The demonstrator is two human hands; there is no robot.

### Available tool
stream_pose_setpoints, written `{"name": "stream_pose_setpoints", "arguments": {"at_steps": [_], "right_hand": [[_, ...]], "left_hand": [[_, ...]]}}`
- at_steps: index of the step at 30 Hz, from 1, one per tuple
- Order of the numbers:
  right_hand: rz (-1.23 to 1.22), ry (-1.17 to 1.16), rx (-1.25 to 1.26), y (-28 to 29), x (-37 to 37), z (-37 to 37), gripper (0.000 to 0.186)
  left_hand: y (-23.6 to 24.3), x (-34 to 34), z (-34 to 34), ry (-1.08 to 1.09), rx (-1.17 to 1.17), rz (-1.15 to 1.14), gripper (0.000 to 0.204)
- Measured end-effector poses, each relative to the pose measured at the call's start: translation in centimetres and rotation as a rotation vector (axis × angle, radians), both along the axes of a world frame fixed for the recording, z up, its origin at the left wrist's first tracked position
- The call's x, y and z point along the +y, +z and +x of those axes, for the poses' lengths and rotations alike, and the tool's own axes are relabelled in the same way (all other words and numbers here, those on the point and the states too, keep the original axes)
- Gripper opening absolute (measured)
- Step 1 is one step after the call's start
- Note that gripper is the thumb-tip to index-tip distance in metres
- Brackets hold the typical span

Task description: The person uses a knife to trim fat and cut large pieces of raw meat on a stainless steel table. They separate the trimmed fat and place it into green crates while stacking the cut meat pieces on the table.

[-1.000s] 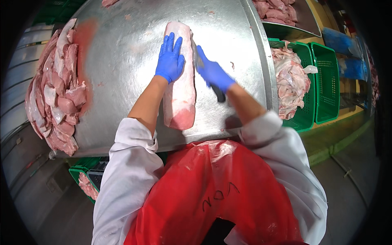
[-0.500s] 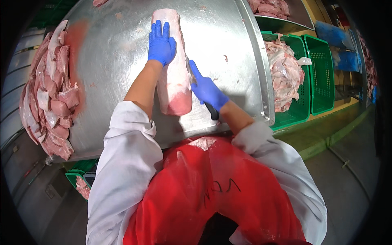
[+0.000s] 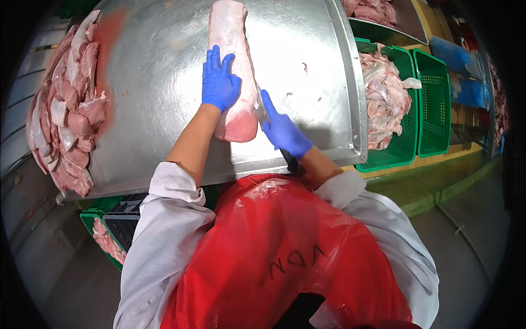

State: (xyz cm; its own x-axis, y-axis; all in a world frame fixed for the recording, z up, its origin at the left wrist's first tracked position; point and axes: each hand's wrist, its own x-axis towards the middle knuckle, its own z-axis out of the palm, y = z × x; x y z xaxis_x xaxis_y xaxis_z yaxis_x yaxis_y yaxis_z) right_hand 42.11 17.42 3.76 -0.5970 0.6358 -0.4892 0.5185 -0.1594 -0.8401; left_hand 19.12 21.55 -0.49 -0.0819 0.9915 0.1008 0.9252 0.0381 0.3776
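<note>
A long pale piece of pork loin lies lengthwise on the metal table, its near end showing redder flesh. My blue-gloved left hand rests flat on it with fingers stretched toward the far end. At the loin's right side, my blue-gloved right hand is closed round the black handle of a knife. The index finger lies along the blade, which is against the loin's right edge near its close end. Part of the blade is hidden by the hand and the meat.
Metal table has a raised right rim. A heap of meat strips lies along its left edge. To the right are a green crate of trimmings, another green crate and a tray of meat. More crates stand below left.
My left hand has slid along the loin toward its near end. The right hand has drawn the knife nearer along the right edge. The whole view has shifted slightly.
</note>
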Motion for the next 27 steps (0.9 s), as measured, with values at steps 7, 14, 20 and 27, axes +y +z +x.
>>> {"name": "stream_pose_setpoints", "arguments": {"at_steps": [7, 14, 20, 27], "right_hand": [[0.124, 0.096, -0.153, 1.8, -8.7, 4.0, 0.077], [0.174, 0.186, -0.214, 7.0, -13.4, 9.3, 0.082], [0.095, -0.261, -0.246, 7.9, -14.0, 17.2, 0.082], [0.135, -0.492, -0.08, 7.6, -12.0, 18.7, 0.083]], "left_hand": [[-0.8, 1.4, -2.0, -0.001, 0.124, -0.039, 0.064], [4.9, 6.2, -7.1, 0.203, 0.229, -0.442, 0.075], [1.5, 7.8, 3.1, 0.044, 0.119, -0.03, 0.041], [4.1, 1.7, 4.1, 0.204, -0.991, -0.235, 0.021]]}}
